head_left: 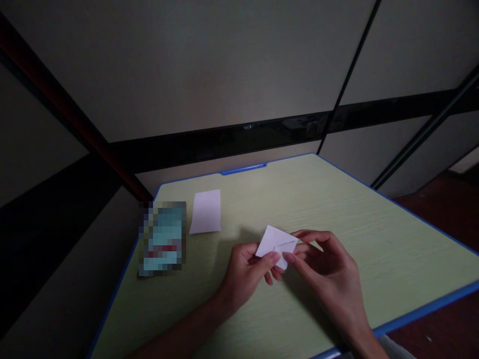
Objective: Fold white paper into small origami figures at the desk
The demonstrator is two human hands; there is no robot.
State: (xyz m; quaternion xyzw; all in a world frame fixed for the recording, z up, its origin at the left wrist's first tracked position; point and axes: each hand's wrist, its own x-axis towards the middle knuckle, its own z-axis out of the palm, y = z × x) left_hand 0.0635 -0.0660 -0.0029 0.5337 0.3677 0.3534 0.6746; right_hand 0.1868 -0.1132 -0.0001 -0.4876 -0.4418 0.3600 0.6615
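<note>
A small piece of folded white paper (274, 239), roughly diamond-shaped with creases and flaps, is held above the table. My left hand (247, 267) grips it from the left, thumb pressed on its lower front and fingers behind. From the right, my right hand (329, 269) pinches it, with the thumb at the lower right edge and a fingertip at the right corner. Part of the paper's underside is hidden by my fingers.
A white sheet of paper (206, 212) lies on the pale, blue-edged table (337, 214). Left of it is a blurred, pixelated flat object (163, 239) near the table's left edge. Behind the table stand pale panels (224, 75) with a dark band.
</note>
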